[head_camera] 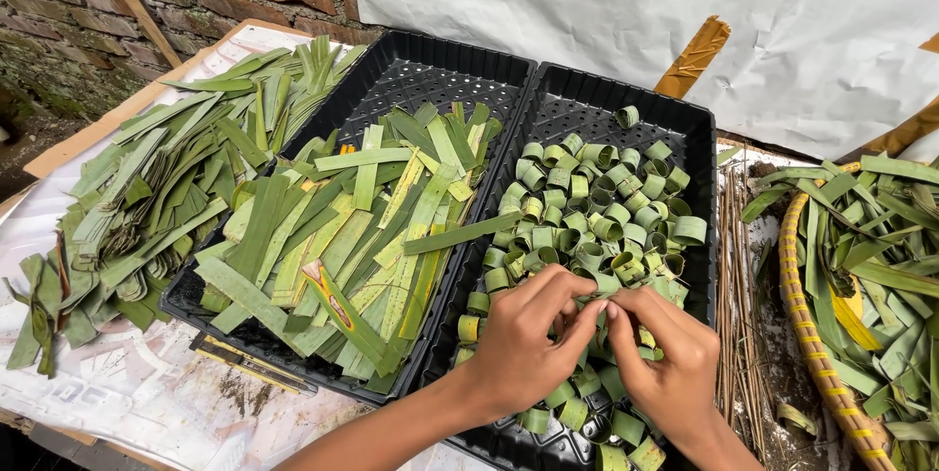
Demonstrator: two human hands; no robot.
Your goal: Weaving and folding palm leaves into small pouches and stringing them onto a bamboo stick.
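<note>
Head view shows both hands meeting over the right black tray (696, 129), left hand (523, 339) and right hand (665, 363) pinching one small leaf ring (597, 307) between closed fingertips (it is mostly hidden by them). Finished rings (587, 207) pile in that tray, within easy reach. Flat cut leaf strips (362, 226) fill the left tray (411, 65), kept apart by kind. Loose leaves (147, 187) lie further left; a woven basket (812, 334) stands right.

Both forearms are bare to the frame edge, the left hand (523, 339) and right hand (665, 358) without rings or gloves.
</note>
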